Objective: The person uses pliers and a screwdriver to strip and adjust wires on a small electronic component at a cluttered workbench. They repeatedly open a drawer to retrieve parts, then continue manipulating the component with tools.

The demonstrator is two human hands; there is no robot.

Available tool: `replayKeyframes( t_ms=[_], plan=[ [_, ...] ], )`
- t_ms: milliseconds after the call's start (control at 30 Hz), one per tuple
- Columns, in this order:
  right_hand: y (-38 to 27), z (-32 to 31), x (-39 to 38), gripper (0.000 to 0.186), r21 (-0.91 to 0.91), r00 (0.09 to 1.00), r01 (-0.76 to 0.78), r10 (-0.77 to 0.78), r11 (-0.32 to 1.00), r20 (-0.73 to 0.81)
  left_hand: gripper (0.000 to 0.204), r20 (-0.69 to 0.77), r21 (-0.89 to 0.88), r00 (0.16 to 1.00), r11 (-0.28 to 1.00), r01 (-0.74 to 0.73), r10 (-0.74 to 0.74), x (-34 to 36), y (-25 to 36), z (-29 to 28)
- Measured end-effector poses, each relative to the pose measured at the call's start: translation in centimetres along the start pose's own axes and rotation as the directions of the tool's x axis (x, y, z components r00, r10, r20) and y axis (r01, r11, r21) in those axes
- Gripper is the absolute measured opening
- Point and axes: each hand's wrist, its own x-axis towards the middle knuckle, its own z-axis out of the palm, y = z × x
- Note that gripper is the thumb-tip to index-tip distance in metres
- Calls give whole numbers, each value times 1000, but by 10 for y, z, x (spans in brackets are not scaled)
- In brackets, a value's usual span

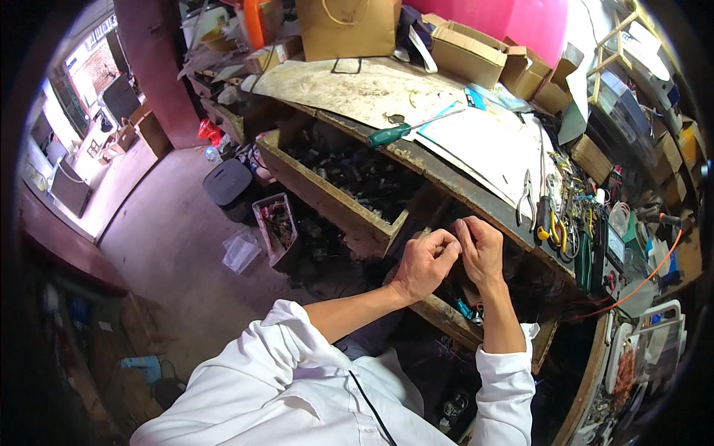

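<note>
My left hand (425,267) and my right hand (482,251) meet in front of the workbench edge, fingertips nearly touching. The fingers of both are curled into a pinch. Whatever lies between them is too small or too hidden to make out. Under my hands, a partly pulled-out wooden drawer (448,321) holds small blue and dark parts. To its left, another open wooden drawer (321,190) is full of small dark pieces. A green-handled screwdriver (391,135) lies across the bench edge, its shaft on the white sheet. Pliers (526,199) lie right of my hands.
Several hand tools and wires crowd the bench's right side, beside a dark meter (614,249) and an orange cable (660,269). Cardboard boxes (467,52) and a brown paper bag (349,33) stand at the back. On the floor are a dark bin (227,183) and a small box (277,232).
</note>
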Motion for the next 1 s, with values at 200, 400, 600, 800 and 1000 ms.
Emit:
replayKeyframes(
  t_ms=[200, 400, 600, 800, 1000],
  plan=[
    [5, 7, -6, 12, -286, 945, 308, -257, 907, 203, 20, -44, 62, 964, 964, -259, 262, -14, 0, 1],
    [-25, 16, -23, 15, -214, 872, 412, -315, 885, 375, 14, 0, 150, 948, 938, -313, 317, -61, 0, -31],
    [-87, 61, -21, 21, -90, 782, 520, -430, 849, 451, 9, -108, 305, 937, 908, -286, 331, -87, 3, -92],
    [-84, 118, 14, 14, -61, 686, 521, -374, 851, 625, 11, -164, 468, 927, 854, -227, 337, -73, 25, -138],
    [-76, 130, 14, 16, -68, 569, 586, -350, 808, 744, 8, -155, 681, 945, 724, -110, 289, -63, 16, -178]
  ],
)
